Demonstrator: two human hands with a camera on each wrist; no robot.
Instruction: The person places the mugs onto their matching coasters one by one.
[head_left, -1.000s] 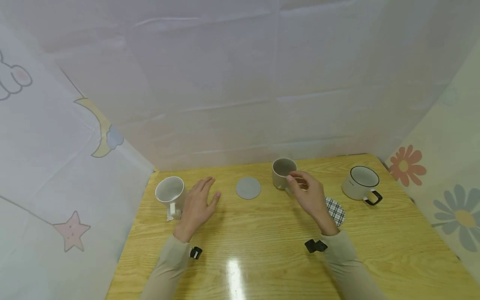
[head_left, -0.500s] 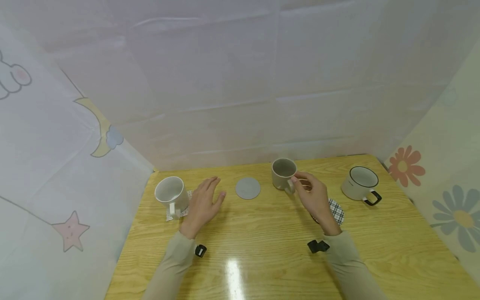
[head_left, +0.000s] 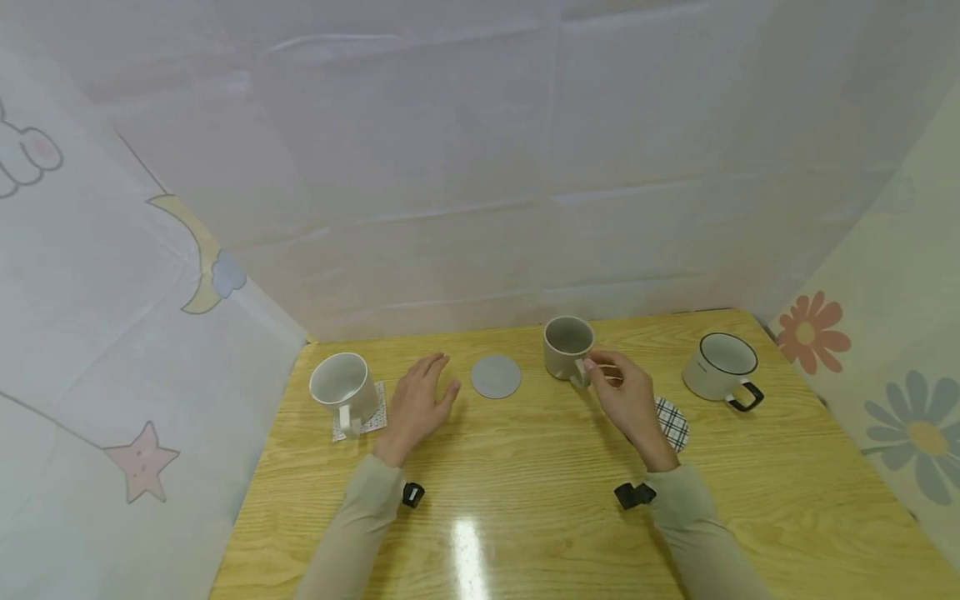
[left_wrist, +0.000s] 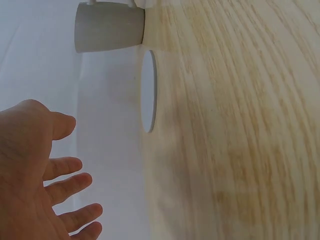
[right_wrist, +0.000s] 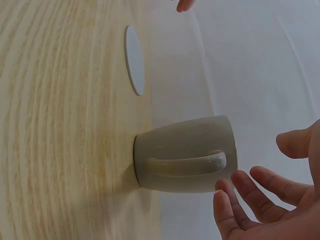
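Observation:
A grey mug (head_left: pixel 564 360) stands upright near the back edge, its handle (right_wrist: pixel 187 166) towards me. My right hand (head_left: pixel 624 396) hovers beside that handle, thumb apart from the fingers. In the right wrist view its fingertips (right_wrist: pixel 222 199) are close to the mug's side and rim, not round the handle. My left hand (head_left: pixel 417 406) is held over the table with relaxed, spread fingers and nothing in it. It lies between a round grey coaster (head_left: pixel 496 377) and a white mug (head_left: pixel 341 387), which stands on a square patterned coaster (head_left: pixel 372 422).
A white enamel mug (head_left: pixel 708 377) with a dark rim and black handle stands at the right. A round checked coaster (head_left: pixel 672 425) lies partly behind my right wrist. White patterned cloth (head_left: pixel 450 208) rises behind the wooden table (head_left: pixel 540 508) and at both sides.
My left hand has moved to the right, away from the white mug, uncovering more of the square coaster. My right hand has shifted slightly right, from over the grey mug's front to beside its handle.

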